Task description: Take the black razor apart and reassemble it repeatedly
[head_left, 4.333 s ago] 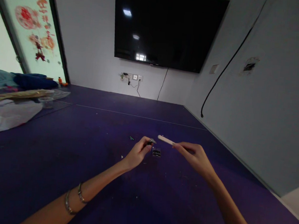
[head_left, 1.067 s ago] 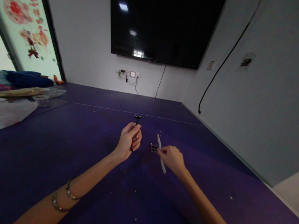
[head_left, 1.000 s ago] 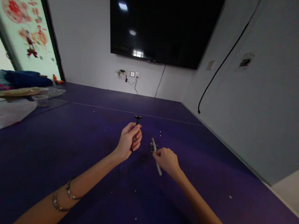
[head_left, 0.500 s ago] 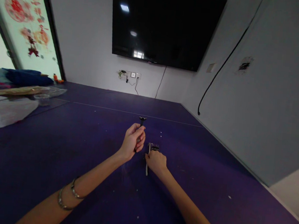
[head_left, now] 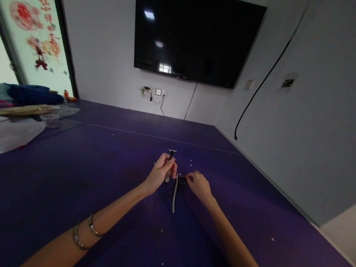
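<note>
My left hand (head_left: 163, 170) is closed round the handle of a razor (head_left: 172, 153), held upright with its T-shaped head above my fingers. To its right, my right hand (head_left: 200, 185) has its fingers pinched together at the right edge of a small dark, box-like piece (head_left: 183, 179) low over the purple surface. What kind of piece this is I cannot make out. A slim, pale, slightly curved strip (head_left: 175, 196) lies just left of the piece, pointing toward me. Part of the razor's handle is hidden by my fingers.
The purple tabletop (head_left: 109, 227) runs back to a grey wall with a television (head_left: 196, 34). Plastic bags (head_left: 7, 136) and a folded blue cloth (head_left: 33, 94) lie at the left. A black cable (head_left: 260, 89) hangs along the right wall.
My left hand has come slightly right and down with the razor. My right hand has shifted right, from on top of the dark piece to its right edge, uncovering more of the pale strip.
</note>
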Motion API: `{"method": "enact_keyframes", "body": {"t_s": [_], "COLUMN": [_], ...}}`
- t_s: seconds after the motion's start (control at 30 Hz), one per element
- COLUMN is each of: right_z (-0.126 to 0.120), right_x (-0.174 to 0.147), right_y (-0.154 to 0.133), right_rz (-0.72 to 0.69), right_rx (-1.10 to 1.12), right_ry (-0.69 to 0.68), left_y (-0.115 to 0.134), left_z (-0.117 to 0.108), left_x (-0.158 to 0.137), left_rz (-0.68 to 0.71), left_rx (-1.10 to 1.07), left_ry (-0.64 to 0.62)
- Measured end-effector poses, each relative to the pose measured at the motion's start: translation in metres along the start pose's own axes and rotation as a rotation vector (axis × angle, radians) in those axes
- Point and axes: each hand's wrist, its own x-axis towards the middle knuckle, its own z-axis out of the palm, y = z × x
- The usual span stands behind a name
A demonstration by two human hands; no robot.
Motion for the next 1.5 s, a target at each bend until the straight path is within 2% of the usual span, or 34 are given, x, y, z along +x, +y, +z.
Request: {"method": "enact_keyframes", "body": {"t_s": [0.27, 0.7, 0.8, 0.9, 1.03, 1.17, 1.37, 1.5], "right_z": [0.017, 0.027, 0.024, 0.018, 0.013, 0.009, -0.002, -0.015], "right_x": [0.015, 0.02, 0.023, 0.027, 0.031, 0.031, 0.032, 0.03], "right_y": [0.014, 0.02, 0.022, 0.024, 0.027, 0.028, 0.027, 0.024], "right_rz": [-0.156, -0.152, -0.152, -0.199, -0.2, -0.181, -0.254, -0.252], "right_rx": [0.106, 0.189, 0.248, 0.404, 0.583, 0.653, 0.708, 0.818], "right_ry": [-0.047, 0.054, 0.066, 0.03, -0.062, -0.147, -0.115, -0.067], "left_y": [-0.032, -0.045, -0.049, -0.052, -0.052, -0.051, -0.046, -0.049], "left_z": [-0.01, -0.02, -0.022, -0.023, -0.023, -0.021, -0.019, -0.017], "left_x": [0.005, 0.007, 0.008, 0.008, 0.007, 0.005, 0.002, -0.001], "left_rz": [0.012, -0.004, -0.012, -0.02, -0.029, -0.027, -0.041, -0.068], "left_rx": [0.069, 0.101, 0.114, 0.127, 0.147, 0.178, 0.246, 0.262], "left_ry": [-0.084, -0.127, -0.111, -0.094, -0.076, -0.069, -0.07, -0.035]}}
